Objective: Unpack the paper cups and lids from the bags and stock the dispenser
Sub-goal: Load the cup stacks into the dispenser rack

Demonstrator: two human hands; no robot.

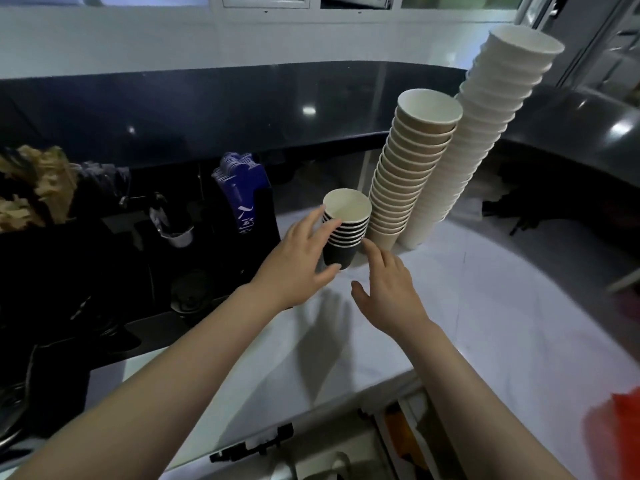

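Three stacks: short black paper cup stack (344,233) on white counter (485,323), touching brown cup stack (408,171); white cup stack (485,140) behind.
Hands: left hand (298,261) fingers spread, touching black stack; right hand (391,289) open, empty, just beside.
Handling: light, crushable; hold low sides.
Obstacles: tall stacks likely tippy; blue sleeves (239,188) left.

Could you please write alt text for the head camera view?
Both hands, left hand and right hand, reach around a short stack of black paper cups on a white counter; beside it stand a taller brown cup stack and white cup stack.
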